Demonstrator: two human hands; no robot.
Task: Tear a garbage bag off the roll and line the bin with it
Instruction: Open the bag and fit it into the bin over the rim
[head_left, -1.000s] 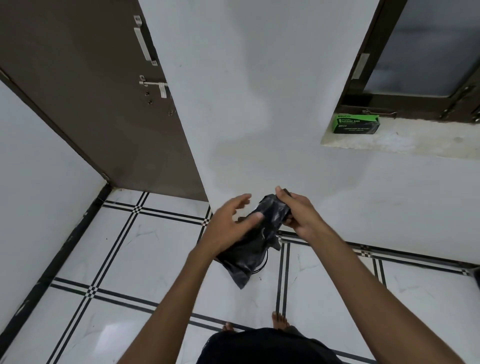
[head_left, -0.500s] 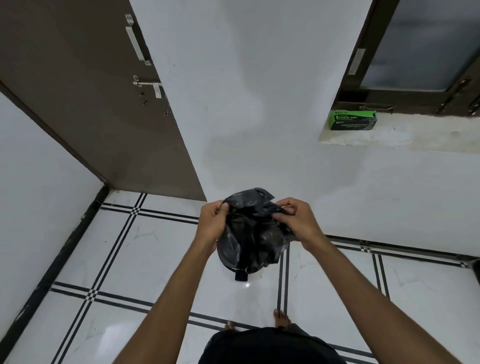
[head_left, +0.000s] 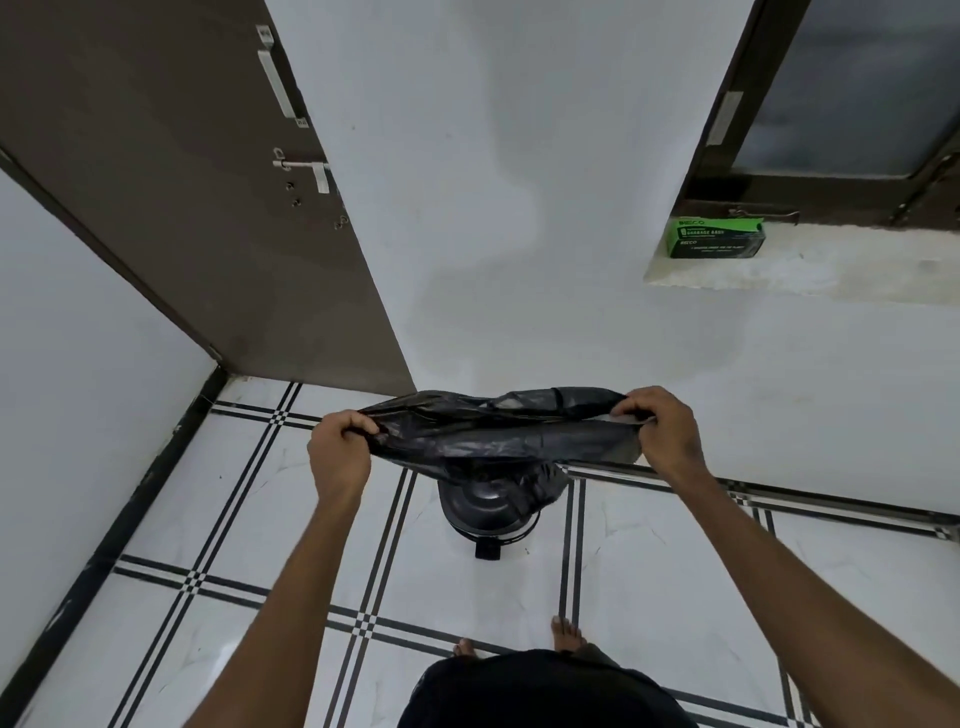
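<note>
Both bare forearms rise from the lower edge of the frame and spread apart toward its middle, the left arm from lower left, the right arm from lower right. The left hand is curled into a fist with knuckles up, its grip pinched closed on one end of the black garbage bag. The right hand, set well apart at about the same height, is likewise fisted, its grip closed on the opposite end.
</note>
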